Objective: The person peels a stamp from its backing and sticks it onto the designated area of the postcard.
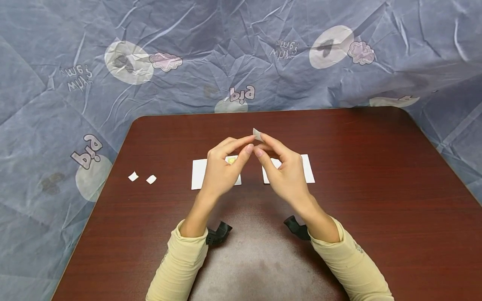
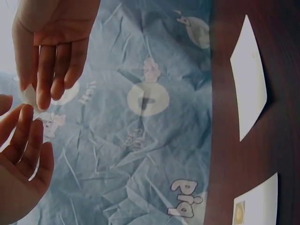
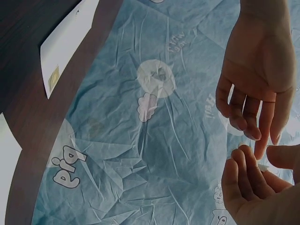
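Observation:
Between the thumb and index finger of my right hand (image 1: 283, 175) is a small pale square of paper (image 1: 257, 133), pinched and held up above the table. My left hand (image 1: 223, 169) faces it, with the index fingertip right at the edge of the square and the thumb apart from that finger. Below the hands lie two white cards. The left card (image 1: 198, 173) bears a small square with a yellow round mark (image 1: 231, 160) and is partly covered by my left hand. My right hand hides part of the right card (image 1: 308, 169).
Two small white paper pieces, one (image 1: 133, 176) beside the other (image 1: 151, 179), lie toward the left side of the brown table (image 1: 376, 200). Black wrist cameras (image 1: 219, 234) sit at both sleeves. A blue printed cloth (image 1: 211, 50) hangs behind the table.

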Motion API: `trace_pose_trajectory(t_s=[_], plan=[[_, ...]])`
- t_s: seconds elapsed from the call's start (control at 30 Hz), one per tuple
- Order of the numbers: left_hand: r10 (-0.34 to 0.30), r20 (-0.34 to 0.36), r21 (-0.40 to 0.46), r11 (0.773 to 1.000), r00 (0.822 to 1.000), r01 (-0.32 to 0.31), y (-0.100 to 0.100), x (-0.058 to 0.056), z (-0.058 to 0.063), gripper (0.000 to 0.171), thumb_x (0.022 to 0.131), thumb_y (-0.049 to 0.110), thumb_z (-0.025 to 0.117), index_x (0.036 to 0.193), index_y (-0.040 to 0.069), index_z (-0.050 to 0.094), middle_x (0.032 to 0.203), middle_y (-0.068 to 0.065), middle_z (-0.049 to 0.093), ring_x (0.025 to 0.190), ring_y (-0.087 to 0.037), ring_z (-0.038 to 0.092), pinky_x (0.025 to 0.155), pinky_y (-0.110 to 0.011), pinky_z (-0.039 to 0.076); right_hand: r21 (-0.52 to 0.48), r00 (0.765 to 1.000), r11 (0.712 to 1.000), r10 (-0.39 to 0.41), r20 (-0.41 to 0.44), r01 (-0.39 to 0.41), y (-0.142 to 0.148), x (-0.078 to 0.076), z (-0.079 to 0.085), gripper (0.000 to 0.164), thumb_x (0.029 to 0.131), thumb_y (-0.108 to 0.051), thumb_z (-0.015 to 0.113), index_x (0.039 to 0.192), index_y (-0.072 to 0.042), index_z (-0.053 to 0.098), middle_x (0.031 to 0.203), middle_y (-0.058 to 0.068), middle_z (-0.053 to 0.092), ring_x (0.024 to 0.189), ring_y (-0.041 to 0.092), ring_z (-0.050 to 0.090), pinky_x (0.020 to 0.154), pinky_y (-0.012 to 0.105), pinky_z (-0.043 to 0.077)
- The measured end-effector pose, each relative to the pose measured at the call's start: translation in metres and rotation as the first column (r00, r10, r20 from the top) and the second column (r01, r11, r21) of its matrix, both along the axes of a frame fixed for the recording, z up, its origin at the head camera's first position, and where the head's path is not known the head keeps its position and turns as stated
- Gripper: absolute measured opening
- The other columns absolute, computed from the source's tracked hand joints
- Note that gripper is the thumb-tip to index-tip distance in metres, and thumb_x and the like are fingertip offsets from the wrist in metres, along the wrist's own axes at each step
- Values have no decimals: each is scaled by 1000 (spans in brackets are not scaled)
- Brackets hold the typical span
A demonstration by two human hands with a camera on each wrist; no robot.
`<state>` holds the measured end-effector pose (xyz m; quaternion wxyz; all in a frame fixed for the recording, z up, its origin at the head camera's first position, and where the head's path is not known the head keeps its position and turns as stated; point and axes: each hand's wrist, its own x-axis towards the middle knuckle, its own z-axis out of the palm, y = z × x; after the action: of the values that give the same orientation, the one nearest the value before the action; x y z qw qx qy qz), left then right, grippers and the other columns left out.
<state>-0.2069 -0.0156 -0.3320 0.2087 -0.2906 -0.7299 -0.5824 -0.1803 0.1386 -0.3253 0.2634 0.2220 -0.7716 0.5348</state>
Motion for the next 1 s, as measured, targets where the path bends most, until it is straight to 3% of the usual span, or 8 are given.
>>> trace_pose_trajectory(t_s=[0.23,0.57,0.67,0.83,1.0], plan=[[-95,155,121,990,983,77,3,4,1,22,94,10,60,111,-1,69,87,-9,66,80,-16,62,69,-30,48,-11,1000,1000,-17,-17,17,-1,1,0,38,89,2,64,127,3,58,108,12,68,89,20,67,82,30,52],[-186,267,262,958,946,114,7,5,3,21,95,4,57,109,-8,67,85,-8,67,80,-29,63,81,-47,51,-23,999,1000,1,-47,-2,-2,0,-1,37,88,5,64,125,4,58,99,12,70,86,20,67,80,33,53],[-202,316,309,946,927,101,9,5,3,22,95,6,58,108,-9,67,82,-4,66,79,-27,62,83,-48,49,21,995,999,-33,-96,35,-3,0,-3,38,88,3,65,126,3,59,94,11,70,83,19,67,78,35,53],[-206,395,382,923,895,44,12,8,4,22,92,7,61,104,-10,67,84,2,67,77,-15,60,80,-37,51,126,974,982,-112,-198,139,-7,1,-6,38,88,0,65,126,1,59,94,11,69,84,19,66,77,34,52],[-202,418,415,910,886,11,14,9,4,20,89,4,65,102,-10,65,79,4,66,75,-13,60,73,-27,49,227,935,942,-169,-312,246,-10,2,-8,39,89,-2,64,128,0,59,92,12,68,81,24,63,75,37,49]])
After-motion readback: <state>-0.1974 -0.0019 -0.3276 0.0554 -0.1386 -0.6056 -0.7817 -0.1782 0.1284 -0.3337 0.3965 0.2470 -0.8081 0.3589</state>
